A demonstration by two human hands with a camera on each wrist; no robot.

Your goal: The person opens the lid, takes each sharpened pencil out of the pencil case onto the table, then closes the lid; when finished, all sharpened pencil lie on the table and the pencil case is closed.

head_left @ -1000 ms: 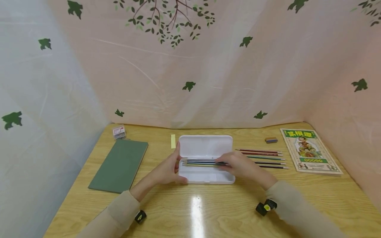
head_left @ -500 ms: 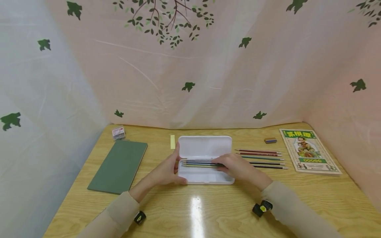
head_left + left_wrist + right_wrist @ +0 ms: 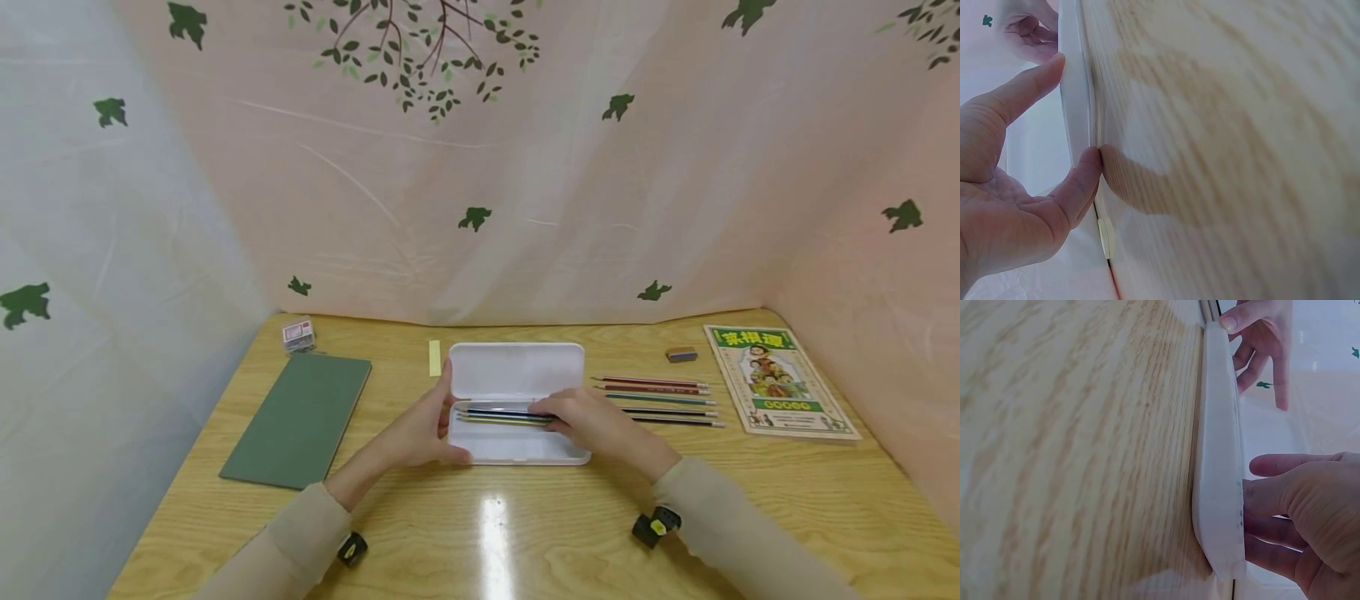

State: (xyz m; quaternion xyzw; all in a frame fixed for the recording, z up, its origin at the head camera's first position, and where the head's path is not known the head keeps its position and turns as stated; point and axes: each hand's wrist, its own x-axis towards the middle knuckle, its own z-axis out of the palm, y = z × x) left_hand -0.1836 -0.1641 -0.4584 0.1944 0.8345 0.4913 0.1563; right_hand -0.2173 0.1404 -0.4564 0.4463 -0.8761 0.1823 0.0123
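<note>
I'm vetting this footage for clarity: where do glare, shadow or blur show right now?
Head view: white glare on the yellow wooden table, in front of the open white rectangular plastic case; left wrist: wood grain softly blurred, pale reflection; right wrist: soft shadow beside the case.

Large yellow Chinese characters (image 3: 753,338) head the booklet (image 3: 782,379).
The first two read 菜根; the third is too blurred to be sure of. Smaller print lower on its cover, and on the small box (image 3: 298,335) at far left, is too small to read.

L slv (image 3: 303,533), R slv (image 3: 738,521) – beige | wrist cams (image 3: 646,531) – blk, ylw marks (image 3: 657,527)
</note>
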